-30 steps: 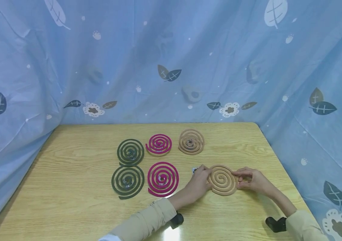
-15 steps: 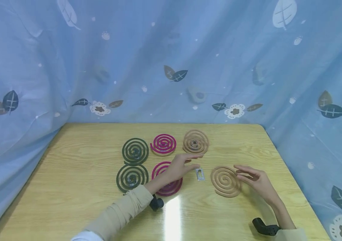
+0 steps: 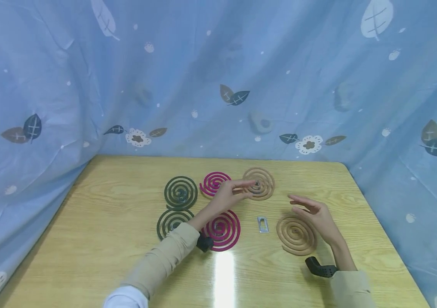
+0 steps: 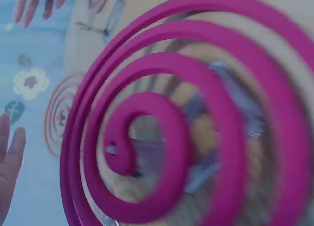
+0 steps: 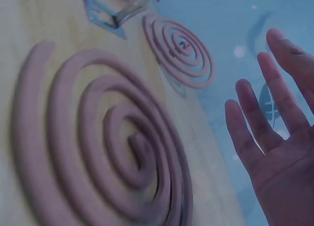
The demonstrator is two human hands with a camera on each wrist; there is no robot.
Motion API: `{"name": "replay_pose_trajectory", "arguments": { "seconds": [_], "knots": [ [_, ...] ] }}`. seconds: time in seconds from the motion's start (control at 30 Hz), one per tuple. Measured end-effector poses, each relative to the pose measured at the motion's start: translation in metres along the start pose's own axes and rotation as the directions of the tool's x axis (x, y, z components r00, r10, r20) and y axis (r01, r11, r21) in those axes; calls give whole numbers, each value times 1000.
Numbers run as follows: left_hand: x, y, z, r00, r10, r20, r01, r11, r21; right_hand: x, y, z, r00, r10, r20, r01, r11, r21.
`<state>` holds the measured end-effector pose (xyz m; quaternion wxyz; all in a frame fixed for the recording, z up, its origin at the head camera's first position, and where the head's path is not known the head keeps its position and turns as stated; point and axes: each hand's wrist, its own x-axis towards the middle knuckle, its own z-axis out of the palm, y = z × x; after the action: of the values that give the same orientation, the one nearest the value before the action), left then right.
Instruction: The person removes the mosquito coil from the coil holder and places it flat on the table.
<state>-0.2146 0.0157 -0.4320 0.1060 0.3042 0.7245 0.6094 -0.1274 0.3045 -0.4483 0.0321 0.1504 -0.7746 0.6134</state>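
Note:
My left hand (image 3: 227,196) hovers with extended, empty fingers, its fingertips overlapping the far tan mosquito coil (image 3: 268,185) in the head view. Its forearm passes over the near magenta mosquito coil (image 3: 220,226), which fills the left wrist view. The right hand (image 3: 318,218), fingers spread and holding nothing, hangs above the far right side of a loose tan mosquito coil (image 3: 294,231) on the table. Between that coil and the near magenta one lies a small metal coil stand (image 3: 263,231); in the right wrist view a tongue rises from its plate.
Two dark green coils (image 3: 181,192) stand one behind the other on the left. Behind the near magenta coil is another magenta coil (image 3: 212,182). Metal stands show beneath the coils. A leaf-patterned blue curtain (image 3: 195,64) borders the wooden table (image 3: 126,192).
Both hands have let go of the loose tan coil, which rests on the table. The left hand has moved left and away from me; the right has lifted off. The head view has shifted left.

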Motion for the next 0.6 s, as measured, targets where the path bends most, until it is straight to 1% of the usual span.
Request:
{"name": "replay_pose_trajectory", "arguments": {
  "seconds": [0.1,0.17,0.37,0.47,0.6],
  "knots": [
    [7,-3,0,1000,7,-8,-7,1000,-17,9,1,3,1000,-1,-2,1,1000,-2],
    [11,-5,-1,1000,0,-14,0,1000,-6,13,2,4,1000,7,-4,-7,1000,-9],
    [27,-7,0,997,-72,-35,74,996,50,22,7,5,999,39,-6,-39,999,-22],
    [35,-8,1,995,-90,-40,92,995,44,31,9,6,999,47,3,-47,999,-26],
    [42,-9,2,989,-143,-49,144,989,27,46,13,6,997,71,26,-71,997,-6]
  ]
}}
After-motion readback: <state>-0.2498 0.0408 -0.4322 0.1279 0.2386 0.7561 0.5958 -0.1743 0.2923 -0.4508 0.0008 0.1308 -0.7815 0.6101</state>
